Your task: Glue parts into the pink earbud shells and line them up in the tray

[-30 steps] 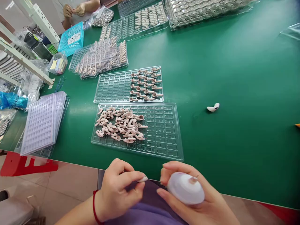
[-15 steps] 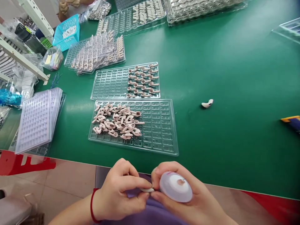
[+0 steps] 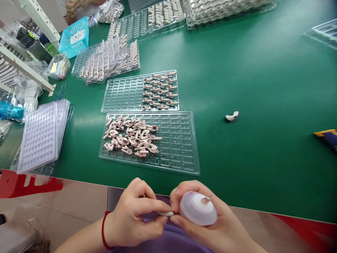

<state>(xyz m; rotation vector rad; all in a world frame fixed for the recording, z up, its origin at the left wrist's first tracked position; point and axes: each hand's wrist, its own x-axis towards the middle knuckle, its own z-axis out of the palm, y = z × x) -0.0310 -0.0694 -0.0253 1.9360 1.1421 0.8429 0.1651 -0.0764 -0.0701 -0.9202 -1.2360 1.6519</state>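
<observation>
My left hand (image 3: pixel 137 214) is closed in a pinch on a small pale plastic piece (image 3: pixel 166 213) just below the table's near edge. My right hand (image 3: pixel 210 225) wraps around a round white bottle (image 3: pixel 198 208) with a small brownish tip, and its thumb touches the same small piece. Both hands meet over purple cloth on my lap. In front of them a clear tray (image 3: pixel 181 154) holds a loose heap of pinkish pieces (image 3: pixel 131 137). Beyond it a second clear tray (image 3: pixel 121 95) has similar pieces laid in rows (image 3: pixel 159 91).
One white piece (image 3: pixel 232 116) lies alone on the green table (image 3: pixel 263 88). A stack of empty trays (image 3: pixel 39 137) sits at left, more filled trays (image 3: pixel 110 59) and a blue basket (image 3: pixel 73 37) at the back. Another person's hands (image 3: pixel 71 5) work at far left.
My hands came together: the bottle moved left until my right thumb met the small piece held by my left hand. The view shifted slightly up the table.
</observation>
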